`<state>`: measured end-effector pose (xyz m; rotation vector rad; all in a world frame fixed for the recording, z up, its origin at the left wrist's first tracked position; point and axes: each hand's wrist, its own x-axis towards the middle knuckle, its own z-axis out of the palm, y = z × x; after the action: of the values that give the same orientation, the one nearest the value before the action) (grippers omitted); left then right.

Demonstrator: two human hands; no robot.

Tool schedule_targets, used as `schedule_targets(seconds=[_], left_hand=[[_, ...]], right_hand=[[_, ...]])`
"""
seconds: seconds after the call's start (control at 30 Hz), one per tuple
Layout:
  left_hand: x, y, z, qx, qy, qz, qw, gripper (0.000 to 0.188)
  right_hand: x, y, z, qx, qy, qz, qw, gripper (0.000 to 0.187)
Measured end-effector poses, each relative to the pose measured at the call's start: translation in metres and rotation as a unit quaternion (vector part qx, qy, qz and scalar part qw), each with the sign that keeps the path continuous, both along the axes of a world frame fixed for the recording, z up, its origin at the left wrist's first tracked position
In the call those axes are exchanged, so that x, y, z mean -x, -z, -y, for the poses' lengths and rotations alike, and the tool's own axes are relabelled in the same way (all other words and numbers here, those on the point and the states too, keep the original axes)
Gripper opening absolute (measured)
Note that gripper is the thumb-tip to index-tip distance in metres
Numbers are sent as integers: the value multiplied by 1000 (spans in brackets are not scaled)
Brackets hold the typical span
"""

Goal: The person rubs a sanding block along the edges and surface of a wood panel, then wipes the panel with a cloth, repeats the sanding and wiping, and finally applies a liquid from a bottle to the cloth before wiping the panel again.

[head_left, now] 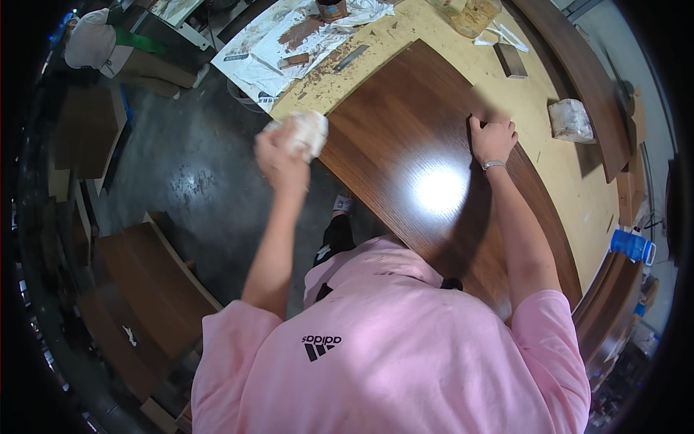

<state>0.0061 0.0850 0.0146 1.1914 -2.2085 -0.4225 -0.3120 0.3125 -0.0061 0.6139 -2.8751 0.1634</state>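
A dark brown wood-grain panel [390, 116] lies on the workbench, its surface glossy under a bright reflection. At the panel's left corner, my left hand [278, 155] is closed on a crumpled white rag [311, 134]; both are slightly smeared by motion. The rag appears beside the panel edge, and whether it touches the wood I cannot tell. On the far right side of the panel, my right hand [495, 141] has its fingers curled at the panel's curved edge, thumb on the upper face. A blurred patch just beyond it hides the detail there.
On the workbench [557, 170] lie a stained white sheet [264, 50], an open can [332, 9], a flat scraper [350, 59], a dark block [510, 61] and a white wrapped bundle [571, 120]. Brown panels [152, 267] stand at left. A person [108, 47] bends at upper left.
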Motion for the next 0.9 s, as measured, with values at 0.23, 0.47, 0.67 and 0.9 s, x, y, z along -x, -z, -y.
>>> schedule_targets(seconds=[0.23,0.47,0.67,0.9], left_hand=[[-8,7,-41,25,108,16,994,46],[-28,42,-50,9,52,-10,999,23],[-39,-4,-136,-52,286,-112,950,33],[29,-47,-144,-20,457,-55,888,42]], right_hand=[[0,0,-4,-9,-2,-11,1000,57],[-2,-3,1,-10,10,3,1000,58],[-2,-1,-1,-11,9,-8,1000,57],[0,-3,2,-17,13,-4,1000,56]])
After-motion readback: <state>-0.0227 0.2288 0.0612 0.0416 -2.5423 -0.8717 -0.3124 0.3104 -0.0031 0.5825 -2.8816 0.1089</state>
